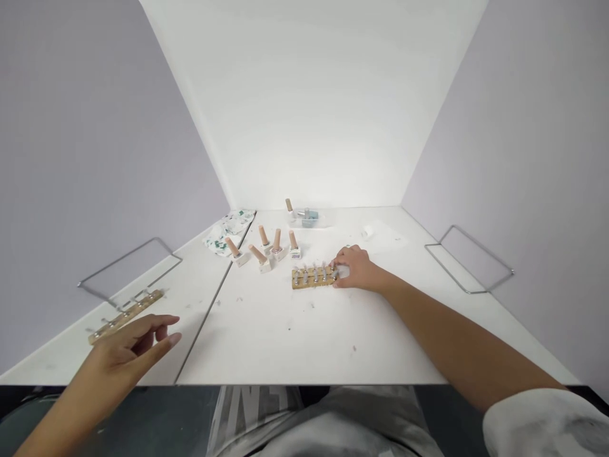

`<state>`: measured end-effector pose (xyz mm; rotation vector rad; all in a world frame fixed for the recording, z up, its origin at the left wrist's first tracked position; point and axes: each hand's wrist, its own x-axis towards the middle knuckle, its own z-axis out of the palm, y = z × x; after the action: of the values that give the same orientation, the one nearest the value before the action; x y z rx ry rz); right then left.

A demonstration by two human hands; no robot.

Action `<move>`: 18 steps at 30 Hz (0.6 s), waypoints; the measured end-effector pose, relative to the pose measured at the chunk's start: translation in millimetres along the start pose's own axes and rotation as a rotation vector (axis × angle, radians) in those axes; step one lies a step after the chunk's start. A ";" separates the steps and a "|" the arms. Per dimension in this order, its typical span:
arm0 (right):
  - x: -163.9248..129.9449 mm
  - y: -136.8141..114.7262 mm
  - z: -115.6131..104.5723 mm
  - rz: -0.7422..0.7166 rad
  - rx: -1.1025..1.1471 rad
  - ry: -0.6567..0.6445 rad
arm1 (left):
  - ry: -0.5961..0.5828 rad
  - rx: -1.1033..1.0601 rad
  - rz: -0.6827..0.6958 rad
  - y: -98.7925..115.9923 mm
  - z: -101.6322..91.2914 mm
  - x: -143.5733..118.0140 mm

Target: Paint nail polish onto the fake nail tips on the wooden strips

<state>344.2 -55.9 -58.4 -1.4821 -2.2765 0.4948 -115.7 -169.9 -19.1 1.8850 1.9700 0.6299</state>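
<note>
One wooden strip (310, 285) with metal pegs (316, 277), on the table (295, 346), its right end pinched by the right hand (354, 266), probably light and stiff, best held by its long edges; left hand (130, 346) empty, loosely curled, near a second strip (126, 315).

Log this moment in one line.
right hand: at central wooden clip strip, right end | left hand: open, near left clip strip | nail polish bottles: farther back

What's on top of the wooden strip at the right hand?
Small metallic pieces stand in two rows on the wooden strip. The right hand covers part of its right end, hiding what's underneath.
</note>
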 end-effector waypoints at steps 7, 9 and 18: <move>0.0 4.8 3.8 -0.018 -0.006 -0.015 | -0.171 -0.141 0.232 68.8 27.8 30.7; -0.3 4.5 3.9 -0.034 -0.002 -0.010 | -0.201 -0.164 0.274 86.9 39.1 44.2; -3.5 -0.6 4.6 -0.021 0.126 0.091 | -0.224 -0.264 0.348 111.6 79.4 81.5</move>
<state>342.7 -59.8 -62.5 -1.3900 -2.1480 0.5428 15.8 -79.9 -21.7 2.0413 1.3614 0.6969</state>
